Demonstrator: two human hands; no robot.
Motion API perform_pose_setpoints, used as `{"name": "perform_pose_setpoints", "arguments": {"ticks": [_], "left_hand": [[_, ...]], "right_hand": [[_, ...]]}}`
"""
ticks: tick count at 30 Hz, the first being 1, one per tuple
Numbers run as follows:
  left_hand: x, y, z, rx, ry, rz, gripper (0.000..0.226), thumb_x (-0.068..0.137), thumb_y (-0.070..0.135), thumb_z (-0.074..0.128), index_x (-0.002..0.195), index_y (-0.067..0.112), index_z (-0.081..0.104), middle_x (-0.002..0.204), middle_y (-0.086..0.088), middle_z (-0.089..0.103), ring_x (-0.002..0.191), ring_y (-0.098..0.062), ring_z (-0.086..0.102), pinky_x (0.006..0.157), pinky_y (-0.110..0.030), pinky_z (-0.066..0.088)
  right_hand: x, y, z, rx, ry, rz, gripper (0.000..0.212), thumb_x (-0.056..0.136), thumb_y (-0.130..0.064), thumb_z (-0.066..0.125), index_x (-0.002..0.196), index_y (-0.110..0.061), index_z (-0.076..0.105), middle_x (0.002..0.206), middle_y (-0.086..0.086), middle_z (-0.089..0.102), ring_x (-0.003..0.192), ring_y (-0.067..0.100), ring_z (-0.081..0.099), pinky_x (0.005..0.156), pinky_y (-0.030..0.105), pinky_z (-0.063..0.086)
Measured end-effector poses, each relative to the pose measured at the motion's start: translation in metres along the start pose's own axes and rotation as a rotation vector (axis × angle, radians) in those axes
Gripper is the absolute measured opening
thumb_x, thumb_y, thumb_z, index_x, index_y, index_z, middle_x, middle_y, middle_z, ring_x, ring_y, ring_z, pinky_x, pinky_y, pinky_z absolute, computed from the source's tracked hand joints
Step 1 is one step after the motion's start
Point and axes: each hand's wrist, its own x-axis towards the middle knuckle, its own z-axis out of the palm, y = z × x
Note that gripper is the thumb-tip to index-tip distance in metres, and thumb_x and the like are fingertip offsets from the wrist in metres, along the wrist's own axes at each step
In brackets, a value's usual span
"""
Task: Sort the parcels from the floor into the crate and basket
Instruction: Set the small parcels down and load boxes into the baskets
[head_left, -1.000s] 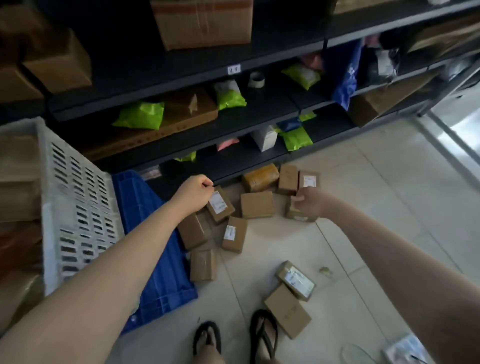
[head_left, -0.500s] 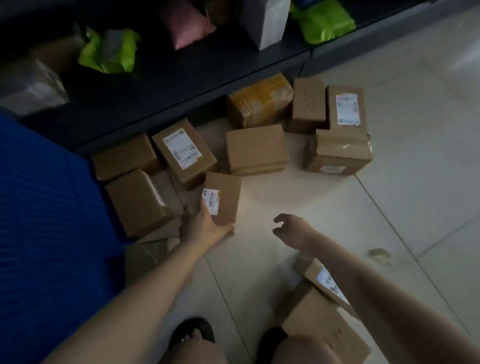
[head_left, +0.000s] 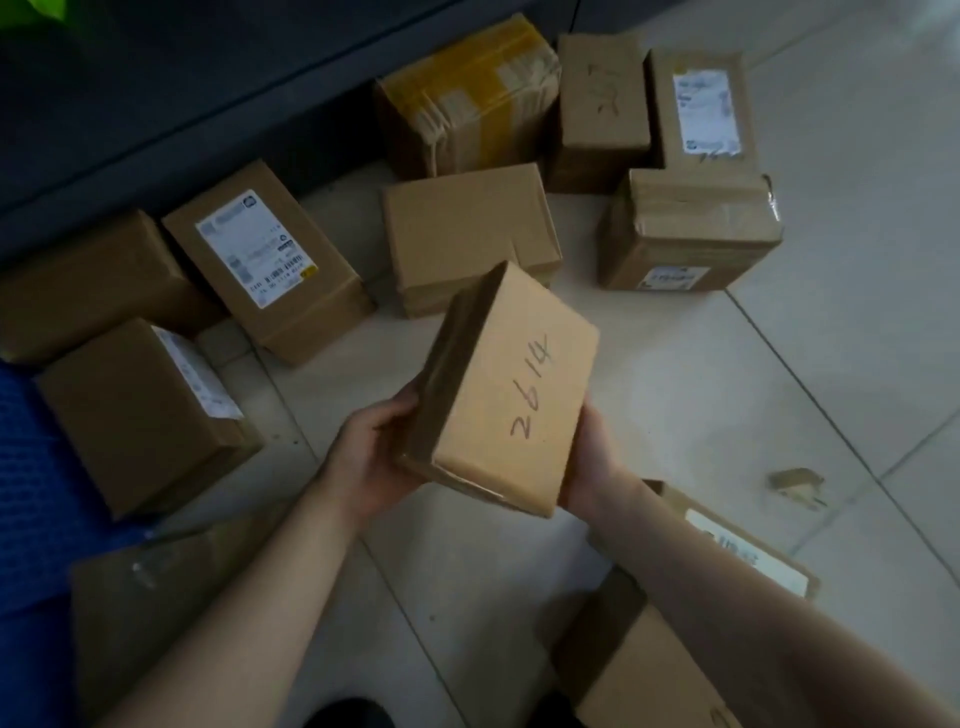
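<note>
Held parcel: plain brown cardboard box (head_left: 511, 384), "2614" handwritten on its upper face. It is off the pale tiled floor (head_left: 810, 374), between my two grips, with its far end tilted up.

Left grip (head_left: 371, 460): curled round the box's near left corner, thumb along the side face.

Right grip (head_left: 592, 457): holds the near right edge. Its fingers are hidden under the box.

On the floor beyond the box:
- a plain brown carton (head_left: 467, 234), directly behind
- a brown carton with a white printed label (head_left: 265, 260), to the left
- a yellow-taped carton (head_left: 467, 88), against the dark shelf base (head_left: 182, 104)

Part of the blue plastic crate (head_left: 31, 493) shows at the left edge, well apart from the held box.
</note>
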Motion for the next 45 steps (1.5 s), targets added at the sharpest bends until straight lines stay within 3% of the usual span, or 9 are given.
{"name": "perform_pose_setpoints", "arguments": {"ticks": [7, 10, 13, 17, 22, 29, 32, 39, 45], "left_hand": [[0.028, 0.001, -0.005, 0.345, 0.128, 0.022, 0.045, 0.091, 0.055, 0.041, 0.114, 0.023, 0.064, 0.107, -0.006, 0.071, 0.104, -0.026, 0.064, 0.092, -0.042, 0.046], [0.028, -0.003, 0.004, 0.557, 0.228, 0.054, 0.035, 0.094, 0.030, 0.052, 0.127, 0.018, 0.055, 0.126, -0.010, 0.063, 0.119, -0.030, 0.056, 0.091, -0.038, 0.048], [0.021, 0.002, 0.017, 0.889, 0.349, 0.114, 0.070, 0.097, 0.027, 0.052, 0.152, 0.017, 0.011, 0.157, -0.009, 0.020, 0.141, -0.025, 0.027, 0.111, -0.039, 0.028], [0.006, 0.020, 0.048, 1.034, 0.186, 0.229, 0.060, 0.096, 0.027, 0.052, 0.149, 0.023, 0.023, 0.142, 0.004, 0.035, 0.124, -0.011, 0.038, 0.098, -0.031, 0.035], [0.017, 0.014, 0.068, 1.286, 0.225, 0.128, 0.066, 0.092, 0.034, 0.054, 0.148, 0.030, 0.019, 0.150, -0.009, 0.031, 0.132, -0.030, 0.038, 0.106, -0.047, 0.037], [0.027, -0.018, 0.048, 1.315, 0.442, 0.225, 0.065, 0.092, 0.030, 0.053, 0.147, 0.021, 0.021, 0.144, -0.015, 0.028, 0.127, -0.036, 0.039, 0.100, -0.047, 0.041], [0.028, -0.021, 0.032, 1.249, 0.498, 0.279, 0.063, 0.094, 0.032, 0.050, 0.147, 0.019, 0.020, 0.144, -0.018, 0.027, 0.127, -0.038, 0.039, 0.097, -0.046, 0.040], [0.042, -0.030, -0.021, 0.953, 0.437, 0.132, 0.065, 0.096, 0.040, 0.047, 0.149, 0.014, 0.021, 0.151, -0.011, 0.035, 0.134, -0.029, 0.039, 0.110, -0.047, 0.033], [0.022, -0.062, -0.040, 0.762, 0.870, 0.236, 0.050, 0.095, 0.047, 0.041, 0.124, 0.007, 0.050, 0.119, -0.014, 0.056, 0.103, -0.028, 0.053, 0.086, -0.038, 0.042]], "right_hand": [[0.025, 0.001, -0.019, -0.339, 0.013, -0.104, 0.064, 0.083, -0.064, 0.051, 0.135, -0.026, 0.052, 0.130, 0.009, 0.061, 0.124, 0.029, 0.052, 0.106, 0.054, 0.037], [0.023, -0.003, -0.003, -0.473, 0.141, -0.086, 0.054, 0.097, -0.052, 0.037, 0.136, -0.018, 0.051, 0.134, 0.003, 0.055, 0.127, 0.023, 0.048, 0.110, 0.048, 0.033], [0.001, -0.016, 0.000, -1.124, 0.296, -0.081, 0.049, 0.101, -0.041, 0.036, 0.125, -0.004, 0.055, 0.113, 0.013, 0.059, 0.108, 0.027, 0.056, 0.097, 0.039, 0.045], [-0.069, -0.027, -0.013, -1.795, 0.182, -0.022, 0.038, 0.092, -0.046, 0.052, 0.107, -0.013, 0.065, 0.099, 0.006, 0.069, 0.093, 0.022, 0.066, 0.075, 0.026, 0.047], [-0.121, 0.030, -0.053, -2.172, 0.074, 0.246, 0.099, 0.077, -0.064, 0.059, 0.150, -0.011, 0.018, 0.143, 0.022, 0.035, 0.132, 0.038, 0.037, 0.100, 0.041, 0.039], [-0.138, 0.092, -0.139, -2.100, 0.256, -0.013, 0.131, 0.065, -0.045, 0.072, 0.146, -0.018, -0.027, 0.129, 0.036, 0.051, 0.103, 0.048, 0.063, 0.074, 0.044, 0.056], [-0.143, 0.096, -0.142, -2.051, 0.276, -0.064, 0.130, 0.071, -0.060, 0.066, 0.133, -0.034, -0.045, 0.146, 0.019, 0.024, 0.123, 0.037, 0.044, 0.097, 0.042, 0.042], [-0.084, 0.047, -0.104, -1.463, 0.361, -0.061, 0.097, 0.058, -0.052, 0.084, 0.139, -0.021, 0.041, 0.127, 0.004, 0.054, 0.116, 0.022, 0.053, 0.093, 0.033, 0.047], [-0.054, 0.030, -0.092, -1.184, 0.141, 0.129, 0.079, 0.068, -0.045, 0.080, 0.136, -0.030, 0.041, 0.125, 0.001, 0.053, 0.112, 0.021, 0.053, 0.099, 0.043, 0.045]]}}
